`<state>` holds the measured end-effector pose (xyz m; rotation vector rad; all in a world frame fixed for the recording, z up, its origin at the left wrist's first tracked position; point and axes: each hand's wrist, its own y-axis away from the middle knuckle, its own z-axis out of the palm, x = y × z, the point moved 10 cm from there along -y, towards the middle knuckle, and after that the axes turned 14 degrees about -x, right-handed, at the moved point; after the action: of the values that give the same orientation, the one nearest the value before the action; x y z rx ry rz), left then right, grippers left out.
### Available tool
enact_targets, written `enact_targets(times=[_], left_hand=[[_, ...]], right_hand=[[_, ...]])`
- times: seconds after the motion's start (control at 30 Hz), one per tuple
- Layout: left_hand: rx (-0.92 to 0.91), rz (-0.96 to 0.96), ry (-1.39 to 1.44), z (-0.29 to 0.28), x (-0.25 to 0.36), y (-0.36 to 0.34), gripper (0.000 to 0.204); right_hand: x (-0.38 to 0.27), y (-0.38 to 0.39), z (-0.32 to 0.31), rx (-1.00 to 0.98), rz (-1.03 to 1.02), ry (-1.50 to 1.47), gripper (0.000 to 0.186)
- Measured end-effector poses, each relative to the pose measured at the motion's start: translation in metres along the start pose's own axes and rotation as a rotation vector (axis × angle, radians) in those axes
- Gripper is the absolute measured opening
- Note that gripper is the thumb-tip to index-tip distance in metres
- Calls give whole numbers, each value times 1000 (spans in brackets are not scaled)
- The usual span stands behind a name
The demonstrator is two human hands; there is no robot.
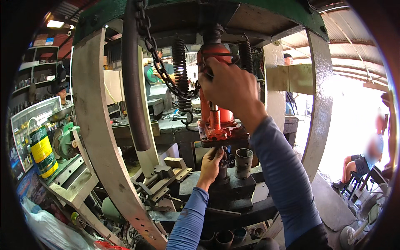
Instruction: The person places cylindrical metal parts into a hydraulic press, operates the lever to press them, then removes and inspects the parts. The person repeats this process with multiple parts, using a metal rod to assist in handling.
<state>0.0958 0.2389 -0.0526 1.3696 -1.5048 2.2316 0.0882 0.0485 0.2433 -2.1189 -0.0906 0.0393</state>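
A red bottle jack (221, 116) sits upright in the middle of the press frame, its dark ram reaching the green crossbeam. My right hand (233, 85) is closed against the upper part of the jack, beside the end of a chain (160, 68). What its fingers hold is hidden. Below the jack's base plate (225, 141), my left hand (211, 163) has thumb and fingers round a dark metal pin (224, 160). This pin stands on a round dark base (223, 177). Just right of it stands an open metal sleeve (243, 162).
Coil springs (180, 68) flank the jack, and a dark pipe (135, 83) hangs at the left. Pale uprights (96, 91) bound the frame. Metal blocks (166, 177) lie left of my left hand. A person (371, 150) sits at the far right; others are behind.
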Motion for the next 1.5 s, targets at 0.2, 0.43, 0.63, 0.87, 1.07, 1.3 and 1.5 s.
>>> enact_targets(times=[0.2, 0.43, 0.63, 0.87, 1.07, 1.3, 1.5], left_hand=[[29, -33, -12, -2, -3, 3, 30], [-24, -21, -28, 0, -5, -4, 32], [24, 11, -81, -7, 10, 1, 32], [6, 10, -71, 8, 9, -4, 32], [27, 3, -24, 2, 12, 1, 29], [-1, -19, -75, 2, 3, -2, 34], [49, -28, -74, -7, 6, 7, 35]], right_hand=[[-20, 59, 7, 354, -11, -50, 22], [14, -15, 12, 85, -36, -11, 24], [-8, 37, 24, 24, 31, -212, 40], [12, -17, 11, 29, 18, 10, 27], [-15, 63, 20, 290, -53, -55, 25], [14, -23, 14, 22, 5, -73, 30], [-11, 42, 26, 94, 67, -63, 31]])
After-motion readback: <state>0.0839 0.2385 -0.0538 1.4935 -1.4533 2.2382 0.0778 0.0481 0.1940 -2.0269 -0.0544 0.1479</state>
